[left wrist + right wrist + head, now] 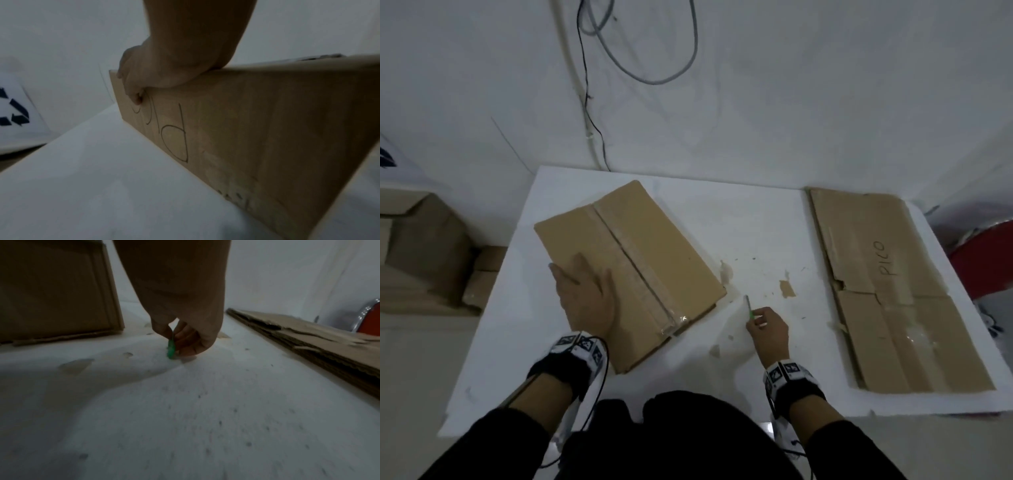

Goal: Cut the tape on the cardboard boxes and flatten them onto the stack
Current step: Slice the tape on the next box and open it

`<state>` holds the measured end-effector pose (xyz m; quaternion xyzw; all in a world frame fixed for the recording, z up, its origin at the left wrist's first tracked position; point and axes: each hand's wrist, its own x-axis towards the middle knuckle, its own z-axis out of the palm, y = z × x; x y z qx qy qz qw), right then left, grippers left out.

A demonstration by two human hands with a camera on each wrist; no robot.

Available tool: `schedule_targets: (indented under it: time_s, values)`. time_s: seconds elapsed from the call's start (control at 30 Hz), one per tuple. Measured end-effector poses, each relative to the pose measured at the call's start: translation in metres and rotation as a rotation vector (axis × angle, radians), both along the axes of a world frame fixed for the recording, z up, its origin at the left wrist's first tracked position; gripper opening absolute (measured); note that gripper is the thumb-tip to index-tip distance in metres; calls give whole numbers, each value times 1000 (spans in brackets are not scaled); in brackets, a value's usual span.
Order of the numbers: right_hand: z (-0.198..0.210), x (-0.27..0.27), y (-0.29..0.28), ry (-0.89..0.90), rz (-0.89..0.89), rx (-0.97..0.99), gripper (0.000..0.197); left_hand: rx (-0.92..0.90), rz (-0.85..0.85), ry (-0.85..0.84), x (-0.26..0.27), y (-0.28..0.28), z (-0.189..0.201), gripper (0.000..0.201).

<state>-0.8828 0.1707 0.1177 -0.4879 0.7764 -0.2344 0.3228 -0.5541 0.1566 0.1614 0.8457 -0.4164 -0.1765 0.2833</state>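
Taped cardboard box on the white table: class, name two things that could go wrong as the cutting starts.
1. The left hand lies flat on the cardboard box right beside the tape seam; a slipping blade could reach it.
2. The right hand only pinches the small green cutter with its fingers; it may twist loose.

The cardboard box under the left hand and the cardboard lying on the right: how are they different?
The box stands as a full, closed shape with tape along its top seam; the flattened stack lies collapsed in flat layers. The left hand rests on the box; nothing touches the stack. The box sits turned at an angle, while the stack lies along the table's right edge. Both are brown cardboard with handwritten lettering.
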Motion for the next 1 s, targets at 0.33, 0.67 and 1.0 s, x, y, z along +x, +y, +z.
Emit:
schedule_targets:
  time_s: [0.33,0.67,1.0]
  values:
    - [102,52,-78,-185,88,-313,7,27,-156,-88,-44,23,9,68]
    - [88,167,-118,50,582,-111,36,42,-453,-310,-9,-22,6,70]
    - [86,220,-147,140,641,-197,27,19,-420,-295,-8,-26,0,53]
